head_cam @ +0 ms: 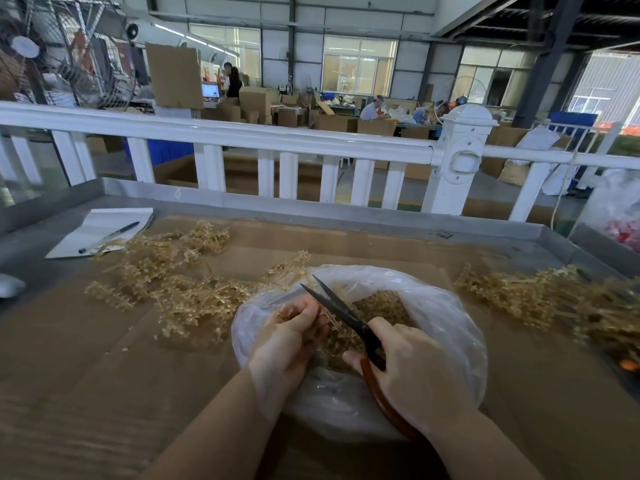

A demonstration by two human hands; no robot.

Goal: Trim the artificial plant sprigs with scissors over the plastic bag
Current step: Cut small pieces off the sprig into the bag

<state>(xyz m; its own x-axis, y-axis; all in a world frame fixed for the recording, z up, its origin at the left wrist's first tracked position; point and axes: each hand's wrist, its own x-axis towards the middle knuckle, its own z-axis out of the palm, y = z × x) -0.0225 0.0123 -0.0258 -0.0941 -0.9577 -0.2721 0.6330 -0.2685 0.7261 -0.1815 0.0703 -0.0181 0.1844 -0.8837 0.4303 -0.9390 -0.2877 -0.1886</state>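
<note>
A clear plastic bag (446, 317) lies open on the cardboard-covered table, with tan trimmed pieces (381, 303) heaped inside. Over its mouth my left hand (291, 337) pinches a tan plastic sprig (329, 318). My right hand (412, 362) grips scissors (341, 311) with dark blades and red handles. The blades are parted, pointing up and left, and the sprig sits between them near the pivot. Most of the sprig is hidden inside my left fingers.
A pile of tan sprigs (180, 282) spreads left of the bag, another pile (540, 299) lies to the right. A notepad with a pen (104, 230) rests at the far left. A white railing (242, 140) runs behind the table's raised metal rim (311, 206).
</note>
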